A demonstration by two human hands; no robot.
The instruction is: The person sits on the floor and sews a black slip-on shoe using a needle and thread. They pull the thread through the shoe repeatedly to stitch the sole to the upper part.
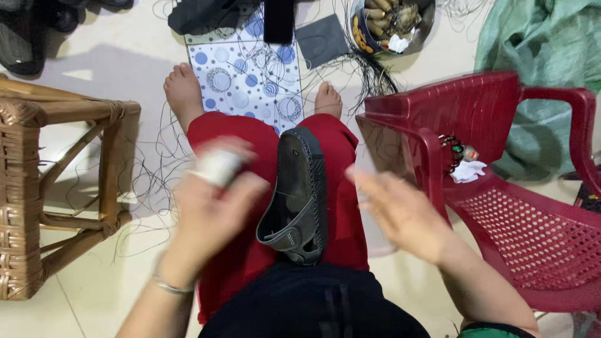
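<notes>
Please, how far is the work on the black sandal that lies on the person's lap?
Nothing on the black sandal looks finished: it lies sole up on the red trousers, and no hand touches it. In hand: the left hand holds a blurred white object; the right hand is open and empty. Loose black threads lie across the floor, so the handling of the sandal seems still ahead.

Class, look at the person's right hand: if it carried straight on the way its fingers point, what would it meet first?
Probably the dark sandal lying on the red-trousered lap; the right hand is motion-blurred, so depth stays uncertain.

Left hand point(213, 203) holds a white roll point(217, 166); dark sandal point(299, 197) lies on lap
</notes>
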